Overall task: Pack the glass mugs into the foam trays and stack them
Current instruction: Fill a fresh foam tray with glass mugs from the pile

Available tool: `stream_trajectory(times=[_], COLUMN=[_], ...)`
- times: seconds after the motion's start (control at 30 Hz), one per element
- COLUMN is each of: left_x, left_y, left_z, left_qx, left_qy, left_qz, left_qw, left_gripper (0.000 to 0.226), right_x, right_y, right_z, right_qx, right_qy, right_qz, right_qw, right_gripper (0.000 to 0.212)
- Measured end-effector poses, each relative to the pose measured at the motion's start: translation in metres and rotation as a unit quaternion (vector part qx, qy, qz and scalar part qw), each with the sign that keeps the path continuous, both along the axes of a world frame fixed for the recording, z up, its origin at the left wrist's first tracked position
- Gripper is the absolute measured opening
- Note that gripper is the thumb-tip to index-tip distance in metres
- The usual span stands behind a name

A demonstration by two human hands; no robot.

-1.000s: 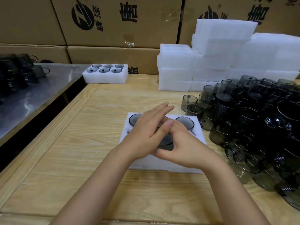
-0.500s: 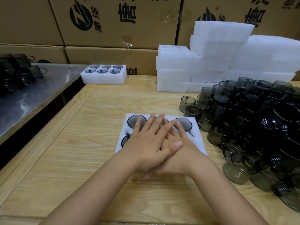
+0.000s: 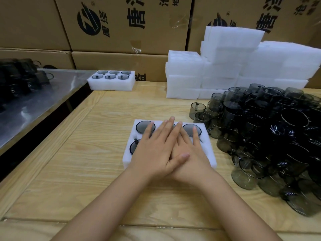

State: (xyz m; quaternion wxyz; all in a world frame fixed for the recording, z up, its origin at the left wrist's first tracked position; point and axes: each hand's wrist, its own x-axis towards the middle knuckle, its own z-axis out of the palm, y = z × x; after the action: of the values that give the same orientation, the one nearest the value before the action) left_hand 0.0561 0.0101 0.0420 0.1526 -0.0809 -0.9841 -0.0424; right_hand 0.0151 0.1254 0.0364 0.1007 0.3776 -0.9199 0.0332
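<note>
- Left hand (image 3: pixel 156 152) flat atop right hand (image 3: pixel 192 158), fingers straight, pressing one foam tray (image 3: pixel 129 158).
- Three mug rims (image 3: pixel 145 126) plainly showing around fingers.
- Far ahead-left: second tray (image 3: pixel 111 85), six mugs.
- Right: mug heap (image 3: pixel 269 136), uncountable.

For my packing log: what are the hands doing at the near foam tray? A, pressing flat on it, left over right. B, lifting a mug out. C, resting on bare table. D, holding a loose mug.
A: the left hand lies flat over the right hand, both atop the foam tray.

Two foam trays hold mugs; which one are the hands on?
The near tray, straight ahead, under the left hand and right hand, both laid flat. The other filled tray sits untouched far back on the left.
</note>
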Motion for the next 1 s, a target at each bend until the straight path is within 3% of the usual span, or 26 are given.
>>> stream_trajectory(times=[0.1, 0.17, 0.23, 0.37, 0.53, 0.63, 0.87, 0.93, 1.0], left_x=[0.012, 0.016, 0.014, 0.012, 0.01, 0.004, -0.019, -0.023, -0.026], left_y=[0.011, 0.019, 0.024, 0.025, 0.025, 0.026, 0.028, 0.025, 0.019], left_z=[-0.009, -0.014, -0.016, -0.015, -0.01, -0.003, 0.014, 0.013, 0.014], left_qx=[-0.018, -0.022, -0.029, -0.05, -0.05, 0.013, 0.163, 0.25, 0.371], left_qy=[0.03, 0.018, 0.0, 0.004, -0.052, -0.066, -0.01, -0.046, -0.095], left_qz=[-0.033, -0.004, 0.02, 0.035, 0.037, 0.044, 0.019, -0.003, -0.054], left_qw=[0.999, 1.0, 0.999, 0.998, 0.997, 0.997, 0.986, 0.967, 0.922], left_gripper=[0.081, 0.075, 0.069, 0.073, 0.099, 0.1, 0.048, 0.043, 0.039], right_x=[0.01, 0.015, 0.019, 0.025, 0.037, 0.036, 0.047, 0.045, 0.036], right_y=[0.017, 0.038, 0.065, 0.113, 0.128, 0.131, 0.118, 0.112, 0.103], right_z=[-0.004, -0.003, -0.001, -0.01, -0.025, -0.028, -0.005, 0.007, 0.021], right_qx=[0.019, 0.038, -0.004, -0.092, -0.13, -0.098, -0.187, -0.225, -0.259], right_qy=[0.044, 0.044, 0.058, 0.137, 0.181, 0.193, 0.19, 0.206, 0.185], right_qz=[-0.054, -0.093, -0.126, -0.182, -0.226, -0.226, -0.178, -0.122, -0.058], right_qw=[0.997, 0.994, 0.99, 0.969, 0.948, 0.95, 0.947, 0.944, 0.946], right_gripper=[0.082, 0.095, 0.106, 0.074, 0.04, 0.035, 0.041, 0.034, 0.033])
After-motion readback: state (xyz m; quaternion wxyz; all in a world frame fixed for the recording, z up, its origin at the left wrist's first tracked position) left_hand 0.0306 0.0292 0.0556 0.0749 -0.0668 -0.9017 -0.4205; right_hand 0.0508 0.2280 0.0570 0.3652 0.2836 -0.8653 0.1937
